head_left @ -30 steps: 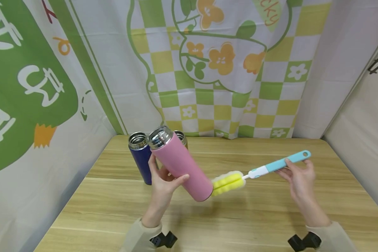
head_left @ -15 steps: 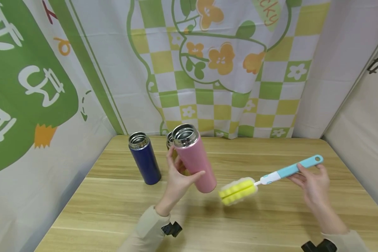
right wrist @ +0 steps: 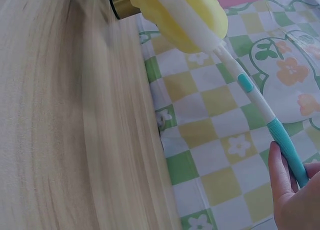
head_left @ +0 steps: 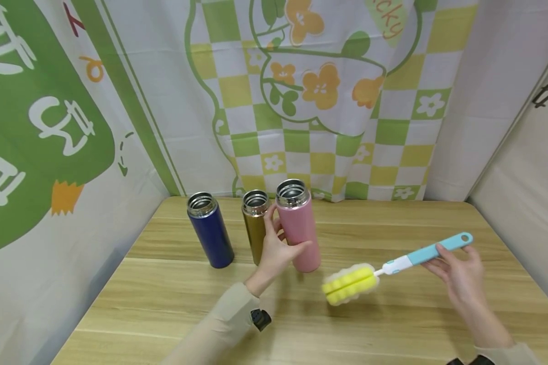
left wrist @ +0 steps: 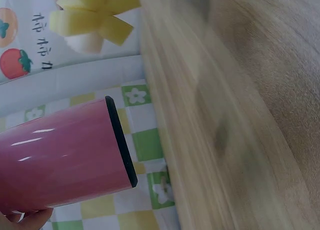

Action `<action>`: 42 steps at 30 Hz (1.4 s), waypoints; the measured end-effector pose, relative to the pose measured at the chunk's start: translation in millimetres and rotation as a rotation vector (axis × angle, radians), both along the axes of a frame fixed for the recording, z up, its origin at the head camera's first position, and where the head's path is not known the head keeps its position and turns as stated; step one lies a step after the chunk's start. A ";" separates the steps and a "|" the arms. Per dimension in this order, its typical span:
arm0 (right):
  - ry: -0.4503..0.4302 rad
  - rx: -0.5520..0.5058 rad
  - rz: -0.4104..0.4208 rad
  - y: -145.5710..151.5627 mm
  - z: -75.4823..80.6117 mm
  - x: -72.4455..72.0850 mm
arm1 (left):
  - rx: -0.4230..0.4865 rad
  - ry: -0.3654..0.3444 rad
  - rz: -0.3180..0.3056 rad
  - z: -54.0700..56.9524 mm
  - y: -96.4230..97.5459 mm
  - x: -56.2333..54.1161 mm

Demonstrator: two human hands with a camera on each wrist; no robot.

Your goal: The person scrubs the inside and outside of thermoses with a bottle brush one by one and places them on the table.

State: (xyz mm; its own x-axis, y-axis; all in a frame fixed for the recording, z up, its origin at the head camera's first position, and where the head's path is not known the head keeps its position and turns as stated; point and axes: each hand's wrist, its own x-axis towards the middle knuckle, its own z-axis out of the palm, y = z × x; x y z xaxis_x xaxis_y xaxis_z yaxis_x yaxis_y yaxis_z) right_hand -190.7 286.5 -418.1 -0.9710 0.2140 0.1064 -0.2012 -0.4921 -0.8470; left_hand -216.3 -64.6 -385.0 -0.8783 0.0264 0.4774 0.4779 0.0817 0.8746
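My left hand (head_left: 276, 251) grips a pink insulated bottle (head_left: 301, 228) around its side, thumb in front. The bottle is upright and lidless, its steel mouth facing up. In the left wrist view, cloth shows between its dark base (left wrist: 122, 140) and the wooden table. My right hand (head_left: 463, 278) pinches the blue handle of a bottle brush (head_left: 397, 264). The brush slants down to the left, and its yellow and white sponge head (head_left: 351, 284) hangs over the table, to the right of and nearer than the pink bottle.
A blue bottle (head_left: 212, 235) and a brownish-gold bottle (head_left: 252, 233) stand lidless on the wooden table (head_left: 164, 304), left of the pink one. My left hand partly covers the gold one. Printed cloth (head_left: 319, 152) hangs behind the table and along its sides.
My left hand has carried the pink bottle right, from tilted to upright, beside the gold bottle, which now shows more. My right hand has drawn the brush right and lower, apart from the pink bottle.
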 end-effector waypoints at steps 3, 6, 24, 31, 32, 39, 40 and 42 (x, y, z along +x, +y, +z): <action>0.024 -0.037 0.033 -5.5 5.8 6.3 | -0.026 -0.027 0.005 2.7 5.0 -2.0; 0.038 -0.079 0.074 -12.0 14.0 13.5 | -0.044 -0.043 0.002 9.0 9.4 -0.5; -0.007 -0.034 0.063 -20.0 10.1 22.1 | -0.156 -0.035 0.053 -33.3 17.3 -37.8; -0.027 -0.008 0.063 -22.4 12.0 24.9 | -0.214 -0.046 0.089 -42.2 18.0 -45.5; -0.025 -0.005 0.066 -22.4 11.9 25.0 | -0.215 -0.048 0.087 -42.6 18.2 -46.2; -0.014 0.010 0.079 -21.0 7.7 23.4 | -0.216 -0.046 0.065 -44.4 19.5 -48.6; -0.014 0.023 0.077 -19.8 5.4 22.2 | -0.217 -0.043 0.058 -44.5 19.6 -48.1; -0.016 0.076 0.073 -16.6 -0.9 19.3 | -0.219 -0.036 0.043 -45.0 19.7 -47.1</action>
